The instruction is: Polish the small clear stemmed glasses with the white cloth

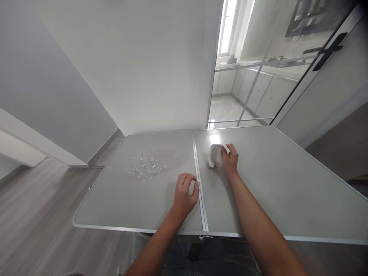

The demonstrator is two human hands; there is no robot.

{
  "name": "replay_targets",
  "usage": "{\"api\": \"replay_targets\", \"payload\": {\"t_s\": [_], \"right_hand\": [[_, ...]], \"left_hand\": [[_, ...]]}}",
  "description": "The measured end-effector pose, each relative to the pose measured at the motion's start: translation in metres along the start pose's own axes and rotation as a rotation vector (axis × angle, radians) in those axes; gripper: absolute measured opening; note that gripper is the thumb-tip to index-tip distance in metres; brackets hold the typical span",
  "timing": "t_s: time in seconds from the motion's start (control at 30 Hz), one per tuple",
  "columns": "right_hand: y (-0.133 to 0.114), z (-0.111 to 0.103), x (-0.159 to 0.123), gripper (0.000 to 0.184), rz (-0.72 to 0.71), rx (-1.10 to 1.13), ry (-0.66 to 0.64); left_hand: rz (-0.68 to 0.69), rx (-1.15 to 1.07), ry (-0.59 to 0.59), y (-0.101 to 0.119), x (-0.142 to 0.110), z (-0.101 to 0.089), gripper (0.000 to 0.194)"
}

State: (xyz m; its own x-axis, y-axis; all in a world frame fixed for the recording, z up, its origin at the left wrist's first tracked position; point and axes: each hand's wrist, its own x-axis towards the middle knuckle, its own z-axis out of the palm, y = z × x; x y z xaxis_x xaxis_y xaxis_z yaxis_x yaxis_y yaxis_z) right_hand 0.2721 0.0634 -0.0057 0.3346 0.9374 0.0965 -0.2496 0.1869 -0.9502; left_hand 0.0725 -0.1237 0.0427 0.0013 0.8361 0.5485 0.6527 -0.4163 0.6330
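In my right hand (230, 159) is a crumpled white cloth (215, 154), its edge standing up between my fingers. The hand is over the right half of a grey folding table (276, 191), just right of the metal seam. My left hand (186, 192) hovers near the seam on the left side, fingers curled with a gap to the thumb and nothing in it. Farther left on the tabletop lies a scatter of clear, shiny drops (146, 166), like spilled water; a stretch of bare tabletop separates them from my left hand.
The table's far edge meets a white wall (161, 76). A glass door (244, 92) with a black handle (329, 51) stands beyond the right half. Wooden flooring (43, 214) runs along the left. A metal latch (201, 237) sits under the near edge at the seam.
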Motion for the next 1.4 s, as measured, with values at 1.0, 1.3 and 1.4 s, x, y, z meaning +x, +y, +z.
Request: {"api": "replay_targets", "payload": {"t_s": [1.0, 1.3, 1.4], "right_hand": [[0.006, 0.033, -0.024, 0.025, 0.083, 0.218, -0.294], [-0.008, 0.027, -0.033, 0.031, -0.180, -0.119, -0.527], [-0.008, 0.030, -0.037, 0.032, -0.264, -0.188, -0.628]], "left_hand": [[-0.450, 0.060, 0.260, -0.079, 0.048, -0.020, 0.044], [-0.046, 0.377, -0.227, -0.105, 0.082, 0.023, 0.060], [-0.007, 0.468, -0.166, -0.116, 0.077, 0.028, 0.063]]}}
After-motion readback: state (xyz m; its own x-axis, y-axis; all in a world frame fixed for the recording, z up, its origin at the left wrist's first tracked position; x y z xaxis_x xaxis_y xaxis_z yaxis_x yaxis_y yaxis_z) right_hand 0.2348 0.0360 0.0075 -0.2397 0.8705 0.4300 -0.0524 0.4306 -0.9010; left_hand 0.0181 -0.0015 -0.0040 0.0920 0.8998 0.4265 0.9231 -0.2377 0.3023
